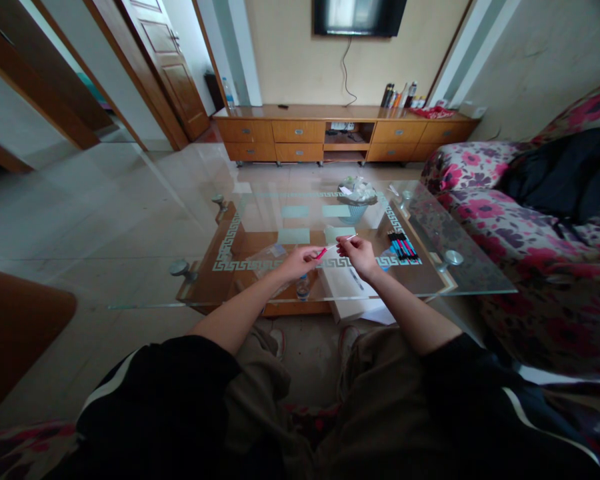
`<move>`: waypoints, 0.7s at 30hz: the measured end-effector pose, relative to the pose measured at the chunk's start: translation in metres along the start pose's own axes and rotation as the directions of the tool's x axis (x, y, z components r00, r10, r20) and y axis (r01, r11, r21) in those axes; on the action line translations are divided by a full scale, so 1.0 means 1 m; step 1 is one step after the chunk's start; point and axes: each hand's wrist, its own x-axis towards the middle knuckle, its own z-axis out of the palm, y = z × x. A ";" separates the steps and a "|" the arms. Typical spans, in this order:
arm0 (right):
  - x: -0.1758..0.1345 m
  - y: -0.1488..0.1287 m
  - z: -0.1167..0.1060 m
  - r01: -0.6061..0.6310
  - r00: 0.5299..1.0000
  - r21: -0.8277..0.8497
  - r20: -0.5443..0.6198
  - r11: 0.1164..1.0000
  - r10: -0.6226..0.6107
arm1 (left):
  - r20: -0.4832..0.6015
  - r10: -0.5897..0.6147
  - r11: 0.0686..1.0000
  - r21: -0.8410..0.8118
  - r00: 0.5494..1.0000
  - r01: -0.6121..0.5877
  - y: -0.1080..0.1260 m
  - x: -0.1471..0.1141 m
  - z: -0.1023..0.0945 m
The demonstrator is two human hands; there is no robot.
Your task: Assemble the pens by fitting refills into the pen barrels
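Over the glass table, my left hand is closed around a pink pen barrel, its short end showing past the fingertips. My right hand pinches a thin pale rod, which looks like a pen refill. A slim whitish length spans the gap between both hands, in line with the barrel; whether it is one piece with the rod I cannot tell. To the right of my right hand, several pens in black, blue and pink lie side by side on the glass.
The glass tabletop has a patterned border. Beneath it show a white box, a pen and a water bottle. A filled waste basket stands beyond. A floral sofa is at right, a low cabinet ahead.
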 end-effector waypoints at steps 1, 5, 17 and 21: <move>0.000 0.000 0.000 -0.006 1.000 -0.008 0.011 1.000 0.006 | 0.004 0.010 1.000 0.009 1.000 -0.010 0.000 0.001 0.000; -0.001 -0.001 0.001 -0.056 0.998 0.051 0.031 0.997 0.054 | -0.006 0.022 0.998 0.053 1.000 -0.022 -0.002 0.002 -0.002; -0.004 -0.004 0.001 -0.137 0.986 0.085 0.103 0.987 0.128 | 0.068 -0.179 0.977 -0.104 0.982 0.185 0.005 -0.003 -0.004; -0.004 -0.001 -0.001 -0.131 0.988 0.018 0.080 0.991 0.129 | 0.091 -0.223 0.961 -0.144 0.971 0.234 0.010 -0.006 -0.004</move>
